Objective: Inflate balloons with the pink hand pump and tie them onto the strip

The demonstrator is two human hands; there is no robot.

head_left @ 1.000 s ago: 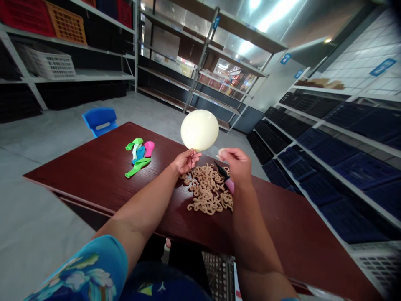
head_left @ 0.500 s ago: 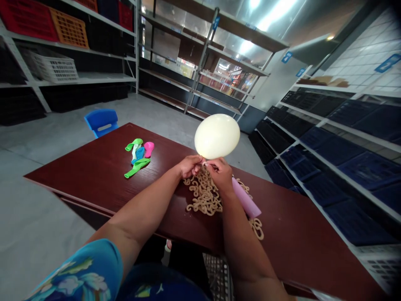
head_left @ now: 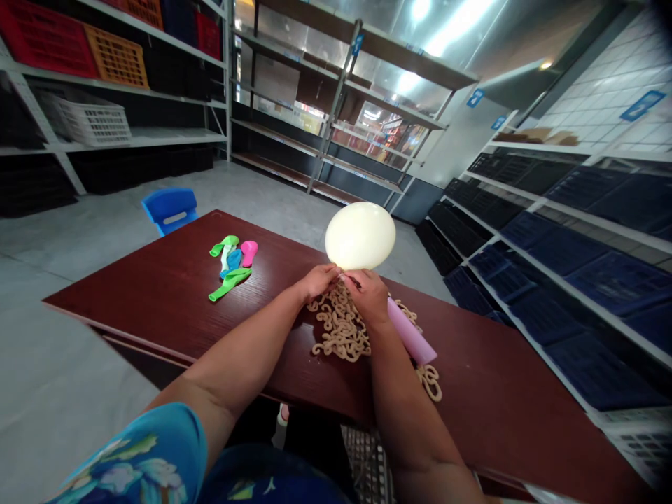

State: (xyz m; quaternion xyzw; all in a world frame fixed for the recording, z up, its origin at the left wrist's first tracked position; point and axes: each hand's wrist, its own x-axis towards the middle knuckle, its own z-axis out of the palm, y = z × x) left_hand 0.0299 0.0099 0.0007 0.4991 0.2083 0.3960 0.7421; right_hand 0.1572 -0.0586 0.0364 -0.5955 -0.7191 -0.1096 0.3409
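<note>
An inflated pale yellow balloon stands above my hands, its neck down between my fingers. My left hand pinches the balloon at its neck. Close against it, my right hand is closed on the neck too; the fingertips hide most of it. Under both hands lies a heap of tan curly pieces, like curled snacks. A pink-purple cylinder rests to the right of my right hand, with more curls beside it.
Several limp balloons, green, white, blue and pink, lie on the left of the dark red table. A blue chair stands behind the far left edge. Shelves with crates line the left, and dark bins the right.
The balloon sits slightly lower and has tilted a little. My fingers have shifted closer together at its neck. The view has moved slightly.
</note>
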